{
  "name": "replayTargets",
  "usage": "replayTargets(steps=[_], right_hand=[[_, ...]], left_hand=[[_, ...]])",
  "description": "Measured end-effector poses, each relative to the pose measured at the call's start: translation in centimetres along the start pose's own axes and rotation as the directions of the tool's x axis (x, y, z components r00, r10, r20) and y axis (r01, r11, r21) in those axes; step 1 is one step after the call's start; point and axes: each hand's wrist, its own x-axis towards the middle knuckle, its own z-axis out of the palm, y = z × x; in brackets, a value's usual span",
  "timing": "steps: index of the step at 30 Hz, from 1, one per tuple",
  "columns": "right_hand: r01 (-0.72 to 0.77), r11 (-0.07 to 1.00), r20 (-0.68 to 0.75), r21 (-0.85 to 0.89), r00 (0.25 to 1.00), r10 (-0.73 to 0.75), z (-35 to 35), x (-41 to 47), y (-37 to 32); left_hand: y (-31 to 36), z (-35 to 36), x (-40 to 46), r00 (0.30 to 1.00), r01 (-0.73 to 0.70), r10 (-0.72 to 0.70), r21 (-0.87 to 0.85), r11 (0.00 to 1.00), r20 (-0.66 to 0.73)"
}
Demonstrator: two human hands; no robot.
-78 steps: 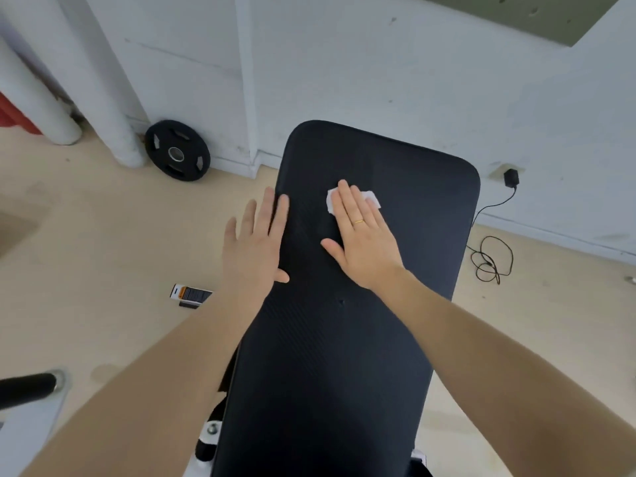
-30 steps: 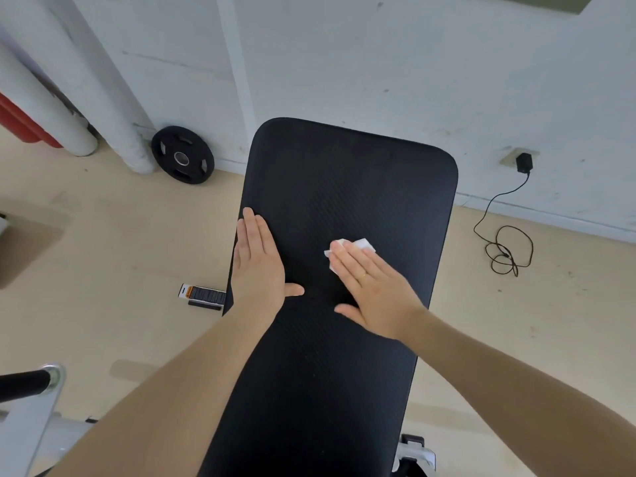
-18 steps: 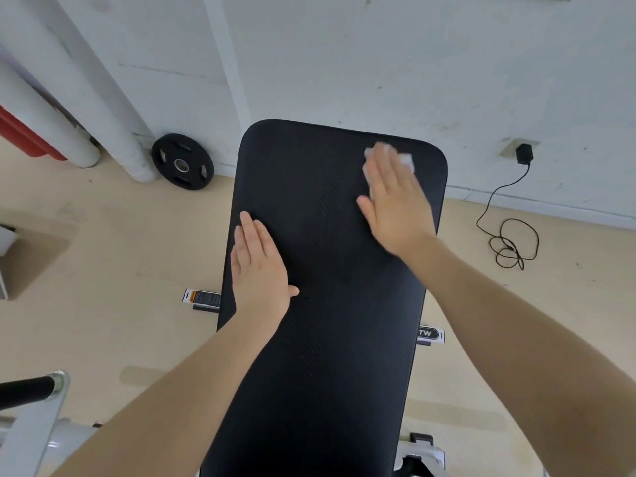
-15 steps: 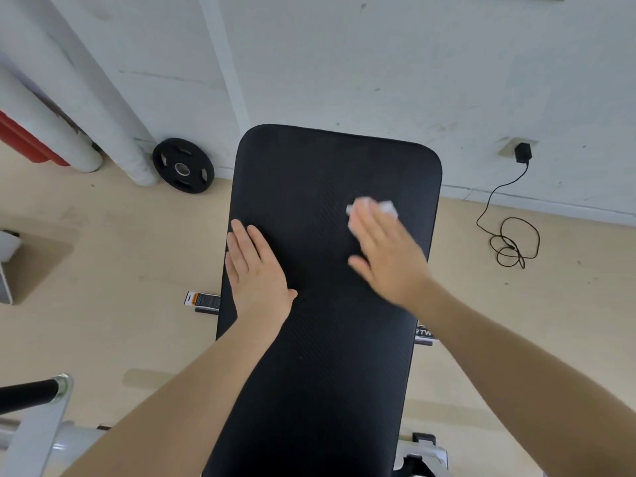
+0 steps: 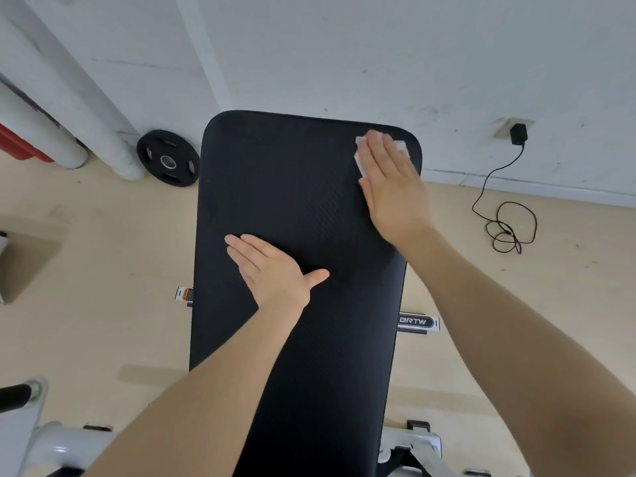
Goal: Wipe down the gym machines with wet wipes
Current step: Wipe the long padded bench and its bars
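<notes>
A long black padded bench [image 5: 292, 187] runs from the bottom of the view up to the white wall. My right hand [image 5: 392, 191] lies flat with straight fingers at the pad's far right corner and presses a white wet wipe [image 5: 361, 156] onto it; the wipe's edges stick out from under the fingers. My left hand [image 5: 272, 270] rests flat, fingers together and thumb spread, on the middle of the pad near its left side.
A black weight plate [image 5: 168, 162] leans on the wall left of the bench, beside white pipes [image 5: 69, 108]. A black charger and coiled cable [image 5: 506, 222] lie on the floor at right. White frame parts [image 5: 55, 445] sit at the lower left.
My right hand has slid the wipe from the middle right of the pad back up to the far right corner. My left hand has stayed flat on the pad, turning slightly.
</notes>
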Motion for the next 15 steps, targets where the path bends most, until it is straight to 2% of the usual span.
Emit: replayTargets(steps=[2,5,8,10,13,15], right_hand=[[0.059,0.997,0.009,-0.043,0.998,-0.059,0.7,-2.3,-0.5],[0.255,0.958,0.154,-0.131,0.960,-0.234,1.9,-8.4,-1.1],[0.323,0.941,0.190,-0.098,0.935,-0.301,2.5,-11.8,-0.5],[0.294,0.950,0.123,-0.109,0.952,-0.281,2.8,-9.9,0.7],[0.122,0.990,-0.039,-0.071,0.991,-0.125,1.5,-4.3,2.4],[0.026,1.000,-0.021,0.005,0.999,-0.026,0.5,-1.1,3.4]], left_hand=[[0.1,0.1,-0.1,1.000,-0.004,0.004,0.004,1.000,-0.012],[0.0,0.2,-0.4,0.999,-0.011,0.011,-0.004,1.000,-0.039],[0.1,0.4,-0.3,0.998,0.003,-0.004,-0.018,1.000,-0.057],[0.1,0.4,-0.2,0.997,0.005,-0.007,-0.024,1.000,-0.081],[-0.2,0.6,-0.2,0.993,0.003,-0.006,-0.021,1.000,-0.117],[-0.2,0.7,-0.2,0.992,0.008,-0.010,-0.022,1.000,-0.126]])
